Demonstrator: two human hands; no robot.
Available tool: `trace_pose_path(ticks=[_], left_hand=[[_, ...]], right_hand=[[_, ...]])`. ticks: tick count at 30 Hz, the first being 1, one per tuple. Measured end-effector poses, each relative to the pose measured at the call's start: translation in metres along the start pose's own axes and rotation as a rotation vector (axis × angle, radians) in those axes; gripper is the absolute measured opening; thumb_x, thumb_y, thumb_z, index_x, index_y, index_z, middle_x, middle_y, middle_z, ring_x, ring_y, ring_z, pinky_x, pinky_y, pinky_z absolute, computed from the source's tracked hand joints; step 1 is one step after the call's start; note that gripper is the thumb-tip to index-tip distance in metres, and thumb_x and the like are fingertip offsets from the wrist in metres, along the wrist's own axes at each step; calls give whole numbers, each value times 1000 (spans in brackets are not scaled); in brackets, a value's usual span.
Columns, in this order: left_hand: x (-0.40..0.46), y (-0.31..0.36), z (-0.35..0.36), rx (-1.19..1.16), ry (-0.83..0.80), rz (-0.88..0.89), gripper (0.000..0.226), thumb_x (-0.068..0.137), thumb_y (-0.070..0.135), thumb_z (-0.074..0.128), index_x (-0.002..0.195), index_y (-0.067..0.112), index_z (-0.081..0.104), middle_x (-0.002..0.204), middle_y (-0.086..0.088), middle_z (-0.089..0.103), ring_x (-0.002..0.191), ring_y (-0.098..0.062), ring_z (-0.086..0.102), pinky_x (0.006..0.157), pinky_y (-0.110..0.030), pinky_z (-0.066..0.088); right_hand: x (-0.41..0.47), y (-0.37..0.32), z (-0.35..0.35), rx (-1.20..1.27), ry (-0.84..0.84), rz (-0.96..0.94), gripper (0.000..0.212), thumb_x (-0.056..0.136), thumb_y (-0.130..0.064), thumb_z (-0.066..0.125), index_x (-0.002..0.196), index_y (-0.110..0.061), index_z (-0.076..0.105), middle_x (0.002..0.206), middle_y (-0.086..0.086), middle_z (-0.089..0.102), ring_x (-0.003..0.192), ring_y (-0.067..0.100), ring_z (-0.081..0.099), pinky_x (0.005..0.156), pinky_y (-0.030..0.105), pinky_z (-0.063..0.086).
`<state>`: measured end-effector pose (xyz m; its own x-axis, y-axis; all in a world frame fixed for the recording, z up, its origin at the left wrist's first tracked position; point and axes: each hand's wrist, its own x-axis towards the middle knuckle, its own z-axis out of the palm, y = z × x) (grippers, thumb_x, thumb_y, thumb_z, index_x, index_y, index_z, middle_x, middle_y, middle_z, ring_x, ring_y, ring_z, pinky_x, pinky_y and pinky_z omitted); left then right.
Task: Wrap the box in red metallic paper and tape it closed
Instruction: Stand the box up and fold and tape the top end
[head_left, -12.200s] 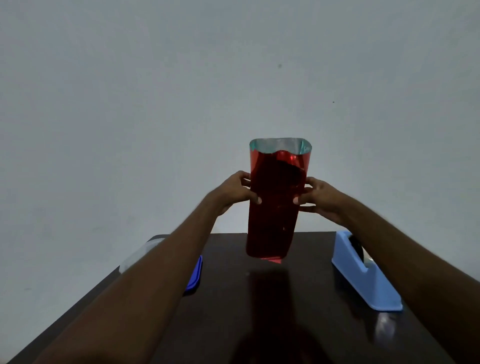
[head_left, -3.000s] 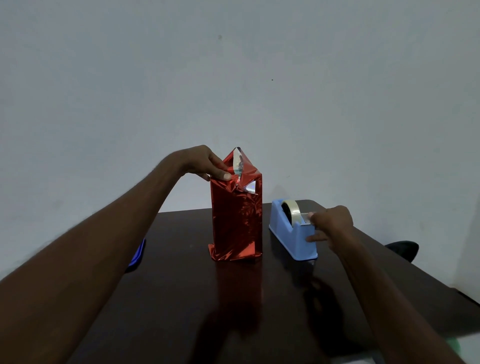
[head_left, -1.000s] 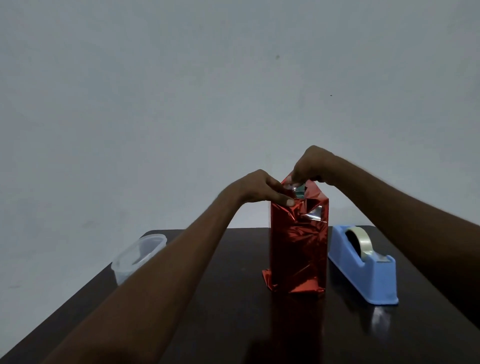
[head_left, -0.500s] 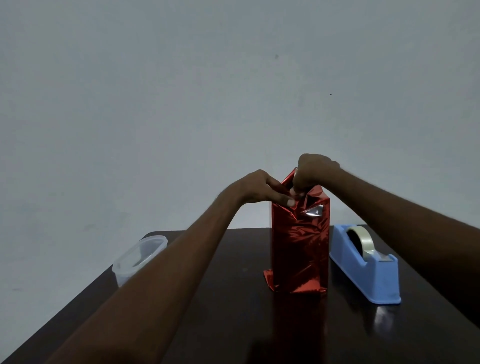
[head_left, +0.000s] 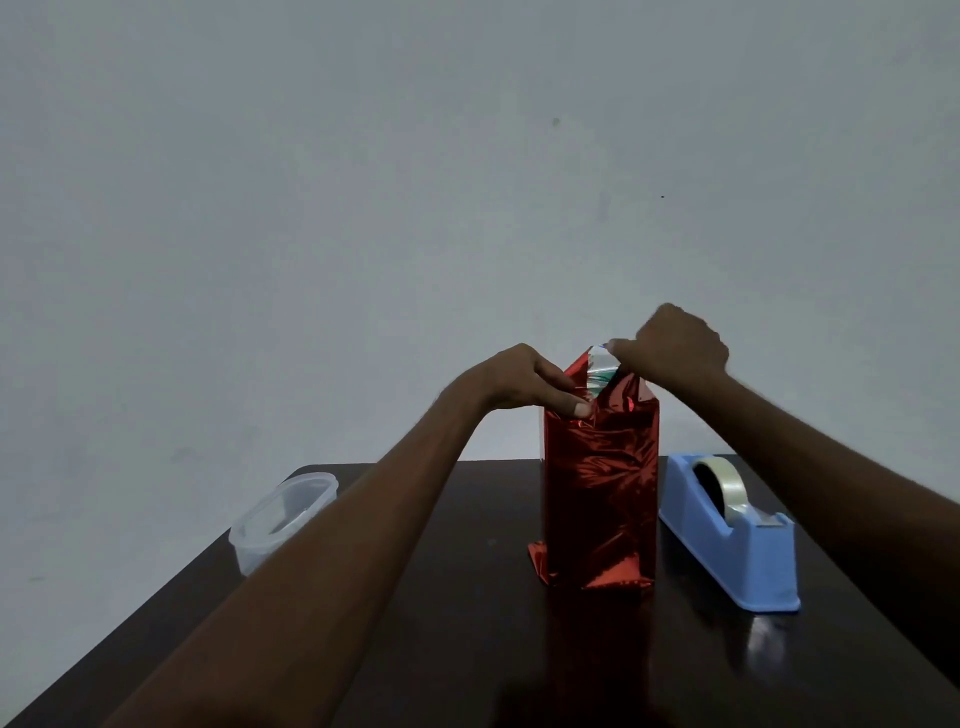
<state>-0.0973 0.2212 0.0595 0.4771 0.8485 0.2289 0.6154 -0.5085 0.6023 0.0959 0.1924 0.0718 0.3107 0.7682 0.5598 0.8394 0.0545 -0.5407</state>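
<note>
Head view. Box wrapped in red metallic paper (head_left: 601, 483) stands upright near the middle of dark table (head_left: 467, 649), tall side facing the camera. Paper creased and shiny; a small loose flap sticks out at the bottom left corner, lying on the tabletop. Top of the wrap not flat: it rises to a peak with the silver inner side of the paper showing at the tip.

Left hand (head_left: 524, 382) at the upper left corner of the box, fingers extended forward and pressing the folded paper down against the top edge; thumb side partly hidden, so whether it also pinches the paper is unclear. Reads as flat fingers pressing, not a curled grasp.

Right hand (head_left: 672, 348) above the upper right of the box, fingers curled, knuckles toward the camera, pinching the raised peak of the paper at its silver tip. Whether a piece of tape is between the fingers, cannot tell.

Blue tape dispenser (head_left: 732, 540) just beside the box on its right, not touching it, clear tape roll seated in it, cutter end toward the camera. Clear plastic container (head_left: 280, 517) near the table's left edge, well apart from the box, partly hidden by the left forearm. Plain grey wall (head_left: 311, 208) behind.
</note>
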Motion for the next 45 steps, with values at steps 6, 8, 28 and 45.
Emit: trace_pose_path(ticks=[6,8,28,45], left_hand=[[0,1,1,5,3,-10,37,70,39,86,104,27,78,109,14,73,109,0,58,86,-19,38],[0,1,0,-2,-2,-10,36,70,39,86,103,27,78,107,15,73,105,3,58,85,-18,38],[1,1,2,-7,13,-17,34,70,39,86,100,25,79,108,13,73,106,2,59,86,-17,41],[-8,44,22,186,375,-260,43,95,39,54,85,0,68,75,-14,73,74,-26,74,85,-34,58]], right_hand=[[-12,-1,7,246,-717,385,72,91,-53,59,142,-7,40,143,26,45,128,50,45,100,65,41],[-13,-2,12,274,-713,389,60,94,-40,61,132,3,43,126,23,57,116,42,56,94,56,50],[-14,-2,26,228,-448,289,30,85,-26,69,103,-2,64,80,7,59,85,24,61,89,37,52],[-38,-6,-27,274,50,-215,22,80,-6,53,81,-16,73,90,2,74,87,23,67,77,31,51]])
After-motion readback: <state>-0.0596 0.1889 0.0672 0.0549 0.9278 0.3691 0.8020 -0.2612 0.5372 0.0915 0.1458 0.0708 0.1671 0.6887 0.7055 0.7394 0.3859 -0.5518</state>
